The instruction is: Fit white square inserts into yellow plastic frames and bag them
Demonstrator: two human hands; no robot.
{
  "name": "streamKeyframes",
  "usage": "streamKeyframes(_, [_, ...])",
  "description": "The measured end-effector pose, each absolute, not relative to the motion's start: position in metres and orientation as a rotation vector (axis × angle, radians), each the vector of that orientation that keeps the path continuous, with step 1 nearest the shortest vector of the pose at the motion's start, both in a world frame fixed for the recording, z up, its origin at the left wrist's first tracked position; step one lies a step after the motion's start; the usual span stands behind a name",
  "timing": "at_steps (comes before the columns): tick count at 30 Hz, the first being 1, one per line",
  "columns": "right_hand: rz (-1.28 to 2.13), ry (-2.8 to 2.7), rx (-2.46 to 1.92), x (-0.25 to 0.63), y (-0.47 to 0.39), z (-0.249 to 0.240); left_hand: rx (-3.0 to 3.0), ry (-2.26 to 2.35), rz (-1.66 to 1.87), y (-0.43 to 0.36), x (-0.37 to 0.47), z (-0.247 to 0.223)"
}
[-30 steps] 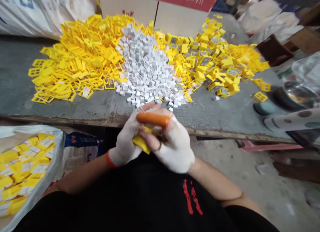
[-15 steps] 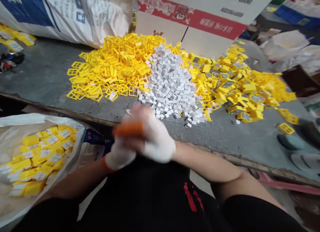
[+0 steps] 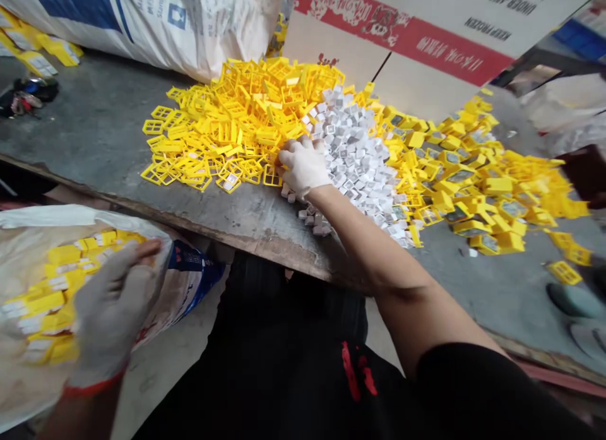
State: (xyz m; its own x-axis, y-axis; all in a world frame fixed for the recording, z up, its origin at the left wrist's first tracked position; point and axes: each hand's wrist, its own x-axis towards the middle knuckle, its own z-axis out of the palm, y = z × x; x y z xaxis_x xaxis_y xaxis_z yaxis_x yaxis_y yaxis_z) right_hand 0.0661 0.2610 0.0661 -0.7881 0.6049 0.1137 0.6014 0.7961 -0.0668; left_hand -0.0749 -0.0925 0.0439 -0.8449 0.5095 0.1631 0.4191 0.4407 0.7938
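My right hand [image 3: 305, 166], in a white glove with bare fingertips, reaches onto the table where two piles meet. Its fingers are bent and a little apart, touching the edge of the yellow window-like plastic frames [image 3: 227, 127]. Beside it lie small white plastic blocks [image 3: 357, 156]; whatever is under the fingers is hidden. My left hand [image 3: 113, 307], gloved with an orange-red cuff, is over the opening of a white sack [image 3: 52, 216]. Its fingers are loosely bent, slightly blurred, and I see nothing held. Yellow-and-white plastic pieces [image 3: 61, 285] fill the sack below it.
Yellow blocks with grey faces [image 3: 487, 219] are heaped on the right of the grey table [image 3: 95, 124]. A large printed sack [image 3: 156, 29] and a white-and-red carton [image 3: 402, 55] stand behind the piles. Dark small items [image 3: 28, 96] lie at the far left.
My hands were together in front of me around a blurred orange-yellow piece. They have parted: the left moved to the sack, the right forward to the piles. The piece is no longer visible between them.
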Motion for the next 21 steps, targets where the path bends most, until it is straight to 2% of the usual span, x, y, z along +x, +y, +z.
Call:
streamKeyframes(3, [0.169, -2.896, -0.823, 0.101, 0.226, 0.074, 0.544, 1.728, 1.583, -0.037, -0.029, 0.032])
streamKeyframes(7, [0.285, -2.979, -0.509, 0.171, 0.16, 0.054, 0.417, 1.059, 1.387, 0.008, 0.02, 0.01])
streamKeyframes(11, [0.519, -2.84, -0.562, 0.244, 0.138, 0.022, 0.38, 0.938, 1.199, 0.011, 0.044, -0.006])
streamKeyframes(13, [0.572, -2.728, -0.746, 0.274, 0.153, 0.01, 0.321, 0.952, 1.221, 0.01, 0.051, -0.006])
streamKeyframes(17, [0.192, -2.602, -1.171, 0.291, 0.195, -0.002, 0.291, 0.996, 1.378, 0.019, 0.062, 0.006])
streamKeyframes(21, [-0.021, -2.805, -1.022, 0.27, 0.215, -0.006, 0.285, 1.07, 1.394, 0.029, 0.075, 0.016])
